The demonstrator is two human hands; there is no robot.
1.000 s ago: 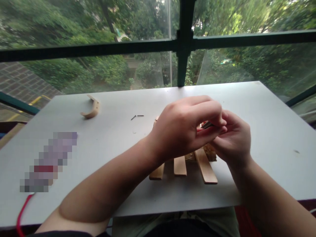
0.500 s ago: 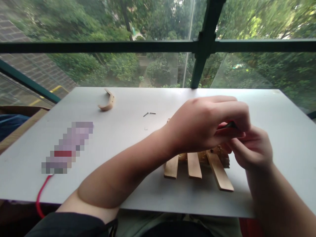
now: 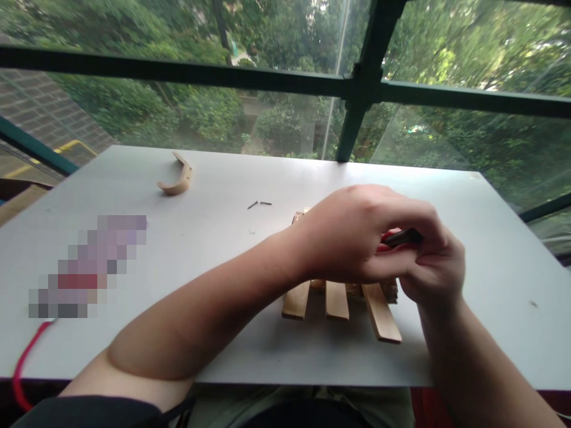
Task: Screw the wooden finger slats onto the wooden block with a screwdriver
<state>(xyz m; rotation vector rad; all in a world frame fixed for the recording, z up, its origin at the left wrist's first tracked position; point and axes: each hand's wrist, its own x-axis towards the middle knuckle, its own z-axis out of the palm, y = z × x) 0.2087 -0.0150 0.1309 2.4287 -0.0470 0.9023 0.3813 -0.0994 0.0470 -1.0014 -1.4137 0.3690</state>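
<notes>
My left hand (image 3: 363,229) reaches across the table, its fingers curled around a dark object with red parts (image 3: 404,238), which looks like a tool handle. Pressed up against its fingertips is my right hand (image 3: 439,276), also closed. What the right fingers grip is hidden behind the left hand. Both hands are above a brown, rough-ended wooden piece (image 3: 392,291), largely covered by the left hand and forearm. Pale flat wooden slats, among them a slanted slat (image 3: 383,318) and a middle slat (image 3: 338,302), stick out from it towards me.
Two screws (image 3: 259,204) lie on the white table (image 3: 232,351) beyond my left forearm. A curved wooden piece (image 3: 181,178) is at the far left. Nearer on the left is a pixelated purple object (image 3: 100,249) with a red cord (image 3: 29,356). Windows stand behind the table.
The view has turned slightly, so the table things appear further left. My hands have drawn closer together, and more of the dark object with red parts shows between the left fingers.
</notes>
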